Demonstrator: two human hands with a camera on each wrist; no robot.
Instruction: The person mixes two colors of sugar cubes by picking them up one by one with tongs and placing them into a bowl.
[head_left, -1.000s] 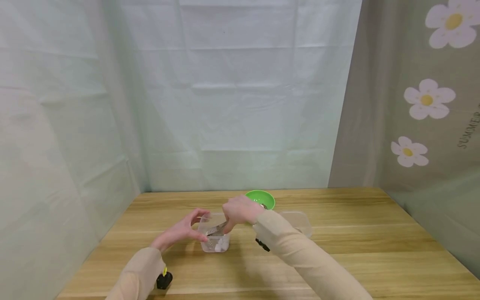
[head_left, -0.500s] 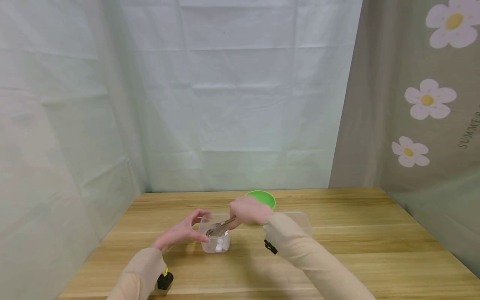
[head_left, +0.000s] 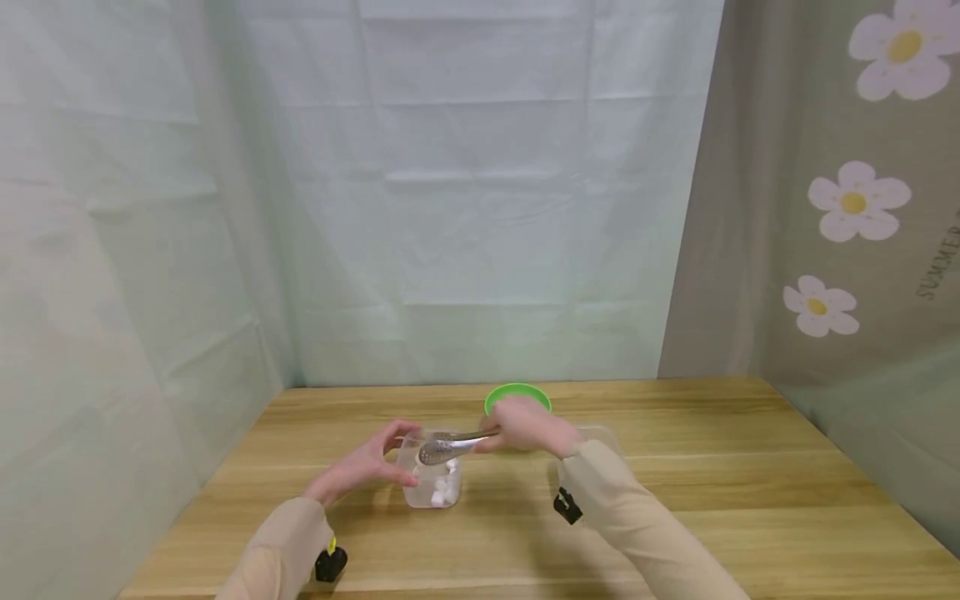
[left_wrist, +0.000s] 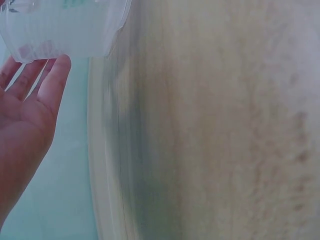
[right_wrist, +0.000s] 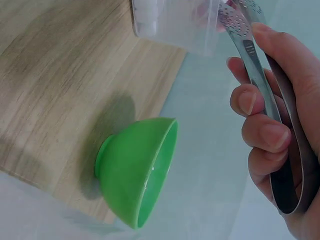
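A clear plastic container [head_left: 411, 494] stands on the table, with several white cube-like lumps [head_left: 441, 495] inside. My left hand [head_left: 363, 464] holds it from the left, thumb at the near side and fingers at the far side; in the left wrist view the fingertips touch the container wall [left_wrist: 65, 37]. My right hand [head_left: 521, 422] grips metal tongs [right_wrist: 257, 75] with perforated heads. The tong heads are over the container, slightly apart; whether anything is between them I cannot tell. Behind the right hand sits a green bowl [right_wrist: 132, 167], its inside mostly hidden.
A translucent lid [head_left: 600, 435] lies right of the container, partly behind the right sleeve [head_left: 611, 479]. The wooden table [head_left: 750, 492] meets hanging cloth [head_left: 480, 250] at the back and sides. Black devices hang at the left wrist [head_left: 331, 565] and right wrist [head_left: 567, 506].
My right hand has moved right, and the tongs have risen from down in the container to above it. The white lumps have shifted within the container. The left hand has stayed in place.
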